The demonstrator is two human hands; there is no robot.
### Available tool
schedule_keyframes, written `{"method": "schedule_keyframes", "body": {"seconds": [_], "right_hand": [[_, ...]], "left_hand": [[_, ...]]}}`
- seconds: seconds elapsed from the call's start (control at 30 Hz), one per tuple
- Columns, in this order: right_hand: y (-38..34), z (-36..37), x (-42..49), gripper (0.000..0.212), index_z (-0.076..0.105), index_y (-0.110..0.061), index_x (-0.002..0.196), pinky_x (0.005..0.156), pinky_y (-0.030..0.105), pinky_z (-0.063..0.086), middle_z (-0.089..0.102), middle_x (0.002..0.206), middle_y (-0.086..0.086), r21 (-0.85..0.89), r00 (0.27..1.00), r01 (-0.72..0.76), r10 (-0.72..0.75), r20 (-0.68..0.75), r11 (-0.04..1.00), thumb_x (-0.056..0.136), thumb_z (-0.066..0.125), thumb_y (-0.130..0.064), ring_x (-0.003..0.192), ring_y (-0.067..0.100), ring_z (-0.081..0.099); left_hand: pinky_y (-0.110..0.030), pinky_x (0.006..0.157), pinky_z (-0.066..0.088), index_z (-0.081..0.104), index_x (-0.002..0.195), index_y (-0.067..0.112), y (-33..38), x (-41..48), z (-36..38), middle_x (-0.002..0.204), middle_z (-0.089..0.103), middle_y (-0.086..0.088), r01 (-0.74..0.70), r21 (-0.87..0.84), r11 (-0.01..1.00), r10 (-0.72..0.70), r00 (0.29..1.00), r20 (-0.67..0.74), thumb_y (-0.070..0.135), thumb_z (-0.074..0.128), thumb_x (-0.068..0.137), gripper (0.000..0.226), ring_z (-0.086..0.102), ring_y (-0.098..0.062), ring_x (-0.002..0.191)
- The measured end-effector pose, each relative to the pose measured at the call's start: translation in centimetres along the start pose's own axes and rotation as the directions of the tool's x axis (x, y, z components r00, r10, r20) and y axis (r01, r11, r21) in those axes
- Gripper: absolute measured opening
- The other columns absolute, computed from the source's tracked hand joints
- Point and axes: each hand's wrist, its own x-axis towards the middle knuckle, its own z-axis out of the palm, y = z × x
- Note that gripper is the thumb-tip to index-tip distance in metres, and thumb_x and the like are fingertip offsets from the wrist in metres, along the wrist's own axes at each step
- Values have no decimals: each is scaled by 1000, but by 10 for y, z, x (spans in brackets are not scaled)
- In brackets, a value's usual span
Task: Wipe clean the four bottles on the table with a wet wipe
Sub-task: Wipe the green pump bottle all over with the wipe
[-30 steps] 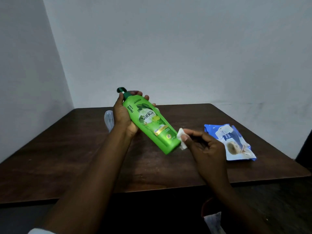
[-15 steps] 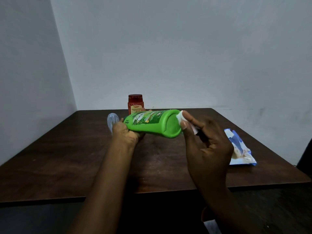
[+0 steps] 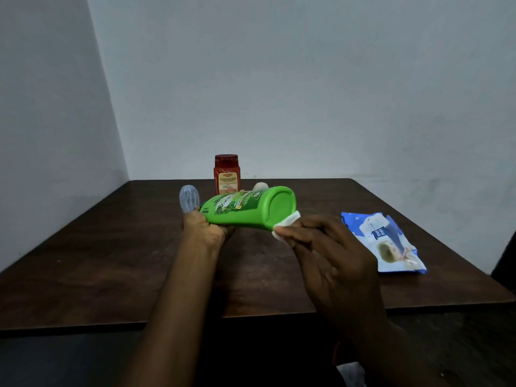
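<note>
Green bottle (image 3: 245, 208) gripped sideways by left hand (image 3: 205, 229) | right hand (image 3: 329, 255) pinches white wipe (image 3: 286, 225) against its base

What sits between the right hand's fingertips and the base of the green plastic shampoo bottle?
In the head view, a folded white wet wipe, pinched by the right hand, presses on the base rim of the green bottle.

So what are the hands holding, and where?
The left hand grips the green bottle near its neck; the right hand pinches a white wipe against its base.
</note>
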Motion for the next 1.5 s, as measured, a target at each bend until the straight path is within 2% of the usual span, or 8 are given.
{"method": "schedule_keyframes", "body": {"seconds": [0.13, 0.3, 0.47, 0.67, 0.9, 1.23, 1.37, 1.5], "right_hand": [[10, -4, 9, 15, 76, -9, 102, 89, 16, 47, 71, 98, 3, -47, 992, -118, 116, -44, 992, 91, 69, -2, 95, 10, 66], [7, -2, 30, 12, 77, -11, 101, 81, 14, 47, 73, 95, -1, 59, 970, -205, 211, -120, 977, 90, 74, -9, 92, 3, 67], [-7, 6, 34, 15, 76, -8, 103, 87, 17, 49, 72, 98, 2, 65, 984, -137, 143, -108, 988, 89, 73, -3, 96, 7, 67], [-10, 10, 13, 17, 77, -5, 105, 91, 19, 47, 67, 99, 8, 8, 999, 49, -49, 8, 999, 88, 72, -2, 95, 16, 65], [-2, 4, 10, 16, 77, -6, 105, 90, 21, 47, 66, 98, 10, 32, 996, 81, -83, 39, 996, 91, 68, -5, 95, 15, 63], [9, 0, 35, 12, 76, -15, 103, 81, 23, 53, 73, 99, -3, 135, 960, -269, 276, -37, 954, 92, 72, -15, 97, 7, 68], [9, 3, 25, 13, 74, -13, 101, 79, 29, 61, 78, 95, 3, 588, 655, -679, 724, 214, 440, 92, 64, -12, 91, 13, 73], [13, 4, 7, 30, 69, -1, 108, 72, 26, 61, 77, 101, 12, 676, 444, -736, 725, 527, -41, 84, 57, -12, 86, 17, 74]], "left_hand": [[-45, 83, 49, 52, 56, 1, -4, 2, -1, 30, 51, -12, -40, -35, 999, 37, 997, -74, 22, 30, 109, 62, 49, -21, 19], [-53, 91, 40, 59, 41, -10, 1, 24, -13, 42, 59, -20, 40, -25, 999, -42, 996, -77, 24, 32, 108, 80, 64, -35, 52], [-61, 102, 43, 51, 127, -8, 8, 70, -35, 121, 63, -32, 186, 45, 981, -184, 981, -62, 40, 41, 102, 55, 58, -44, 120], [-68, 67, 48, 50, 121, -10, 14, 86, -45, 108, 62, -37, 191, 123, 974, -187, 982, -40, 33, 29, 106, 51, 61, -49, 100], [-60, 81, 44, 50, 124, -8, 7, 85, -45, 117, 61, -32, 201, 146, 969, -196, 980, -45, 33, 21, 108, 53, 60, -46, 107], [-60, 75, 47, 53, 105, -12, 4, 78, -43, 107, 63, -33, 177, 94, 980, -176, 984, -25, 32, 27, 107, 51, 62, -45, 102], [-58, 69, 45, 55, 107, -12, 5, 79, -44, 101, 63, -33, 167, 102, 981, -169, 985, 12, 34, 27, 107, 53, 62, -45, 91], [-62, 78, 52, 63, 101, -10, 5, 78, -41, 95, 67, -28, 90, 136, 987, -109, 985, 133, 44, 37, 104, 60, 61, -41, 99]]}}
